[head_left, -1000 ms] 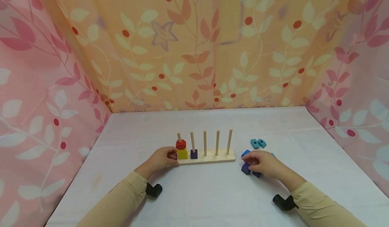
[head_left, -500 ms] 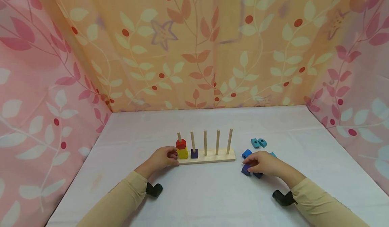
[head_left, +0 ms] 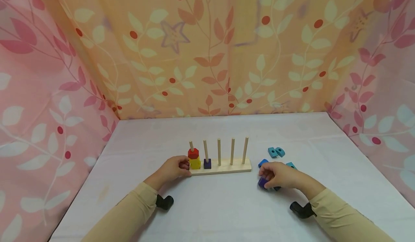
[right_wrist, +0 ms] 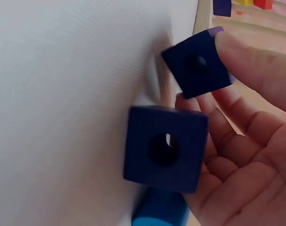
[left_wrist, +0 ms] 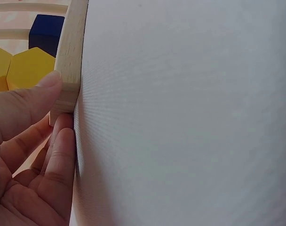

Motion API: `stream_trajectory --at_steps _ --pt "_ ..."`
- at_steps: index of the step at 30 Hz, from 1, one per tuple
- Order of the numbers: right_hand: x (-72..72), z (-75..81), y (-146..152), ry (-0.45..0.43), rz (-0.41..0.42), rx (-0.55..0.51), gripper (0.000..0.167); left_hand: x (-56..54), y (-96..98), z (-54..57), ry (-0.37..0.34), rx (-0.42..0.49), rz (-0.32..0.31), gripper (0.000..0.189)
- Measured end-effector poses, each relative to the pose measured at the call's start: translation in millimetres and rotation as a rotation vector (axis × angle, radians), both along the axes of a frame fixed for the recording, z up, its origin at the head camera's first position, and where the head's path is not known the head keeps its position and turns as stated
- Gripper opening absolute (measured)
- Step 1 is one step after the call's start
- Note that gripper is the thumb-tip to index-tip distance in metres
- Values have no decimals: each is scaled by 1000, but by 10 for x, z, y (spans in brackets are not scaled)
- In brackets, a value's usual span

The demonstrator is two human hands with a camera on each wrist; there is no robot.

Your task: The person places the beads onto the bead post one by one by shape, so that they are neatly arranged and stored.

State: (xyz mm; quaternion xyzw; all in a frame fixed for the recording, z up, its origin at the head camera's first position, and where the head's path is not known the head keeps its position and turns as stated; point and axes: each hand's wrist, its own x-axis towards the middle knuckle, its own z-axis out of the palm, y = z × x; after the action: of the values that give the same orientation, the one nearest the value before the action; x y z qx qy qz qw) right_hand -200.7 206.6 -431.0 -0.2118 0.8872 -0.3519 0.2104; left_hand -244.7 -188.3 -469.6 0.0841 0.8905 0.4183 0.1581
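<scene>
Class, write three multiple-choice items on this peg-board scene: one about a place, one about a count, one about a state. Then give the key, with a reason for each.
1. Where does the red block sit?
A. on the table
B. on the yellow block, on the leftmost peg
C. on the middle peg

2. How many pegs rise from the wooden base?
A. three
B. five
C. seven

3. What is the right hand doing?
A. pinching a dark blue square block
B. lying flat and empty
C. gripping a peg

Key: 1 B, the head view shows red stacked on yellow at the board's left end. 2 B, five upright pegs can be counted there. 3 A, the right wrist view shows fingertips closed on the holed block, with a second like it just below.
</scene>
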Motion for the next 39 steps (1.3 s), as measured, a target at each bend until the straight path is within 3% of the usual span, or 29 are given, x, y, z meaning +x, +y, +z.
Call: stream_trajectory --at_steps 7,11,17,28,32,39 --pt "-35 -14 43 71 15 10 25 -2 1 7 -2 -3 5 42" --pt "-48 51 90 100 -16 -32 26 10 7 18 -2 -13 -3 43" --pt "-76 245 103 164 -83 -100 27 21 9 28 0 -32 10 41" --pt "-87 718 -92 345 -229 -119 31 29 47 50 50 -54 13 36" --pt "-110 855 -201 392 -213 -168 30 21 42 34 37 -46 21 37" --pt "-132 1007 -517 437 -106 -307 36 -8 2 -21 23 -31 -1 40"
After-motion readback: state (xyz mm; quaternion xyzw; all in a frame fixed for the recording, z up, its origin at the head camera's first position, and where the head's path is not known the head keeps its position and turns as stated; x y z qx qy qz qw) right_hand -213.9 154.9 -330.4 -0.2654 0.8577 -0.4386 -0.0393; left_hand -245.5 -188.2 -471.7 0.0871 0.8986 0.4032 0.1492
